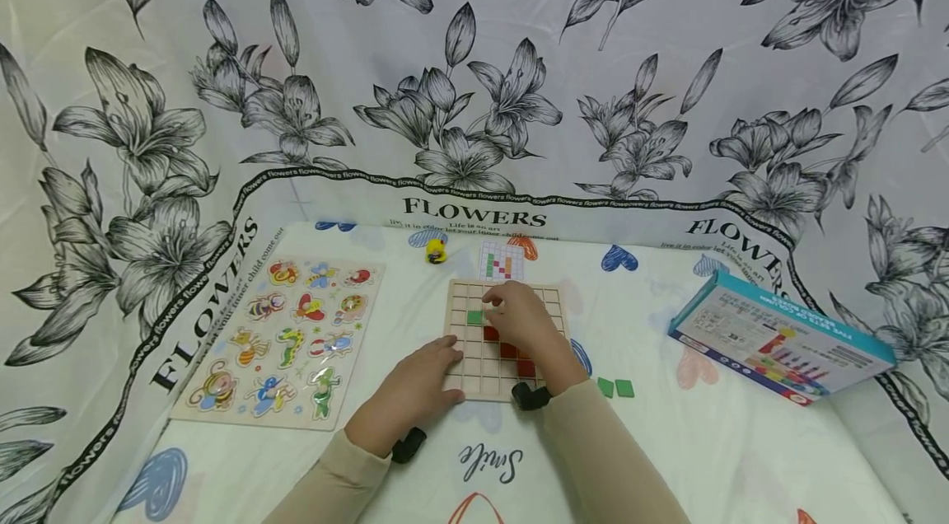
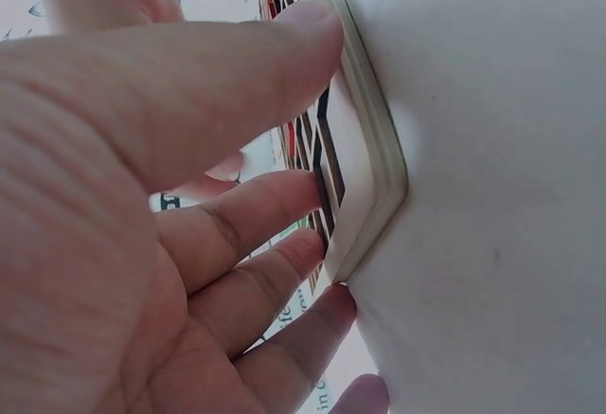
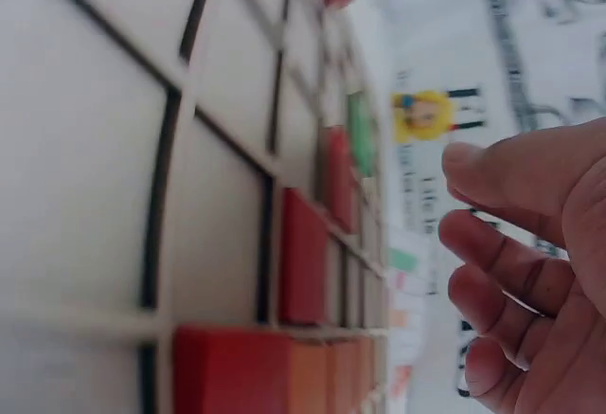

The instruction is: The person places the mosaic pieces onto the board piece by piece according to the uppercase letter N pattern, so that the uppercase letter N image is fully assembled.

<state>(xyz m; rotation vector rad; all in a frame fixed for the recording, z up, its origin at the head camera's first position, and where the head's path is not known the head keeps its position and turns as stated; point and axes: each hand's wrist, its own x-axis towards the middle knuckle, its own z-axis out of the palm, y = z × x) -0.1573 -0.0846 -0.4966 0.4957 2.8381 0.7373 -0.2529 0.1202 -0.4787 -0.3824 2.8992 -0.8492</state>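
A wooden grid board (image 1: 463,380) lies flat in the middle. My left hand (image 1: 415,376) rests at its near left corner, thumb on the near edge and fingertips on the left edge, in the left wrist view too. Above the board is my right hand (image 1: 519,316), fingers loosely bent, with nothing between thumb and fingertips in the right wrist view. On the grid are a green square tile (image 1: 474,317) and red square tiles (image 1: 525,367) stepping diagonally. Some orange tiles (image 3: 322,371) show only in the right wrist view. Behind the board lies a pattern card (image 1: 502,261).
Two loose green tiles (image 1: 625,388) lie right of the board. An insect puzzle board (image 1: 296,343) is at the left, a blue-edged box (image 1: 778,339) at the right. A small yellow figure (image 1: 435,250) stands at the back, before the flowered cloth (image 1: 460,95).
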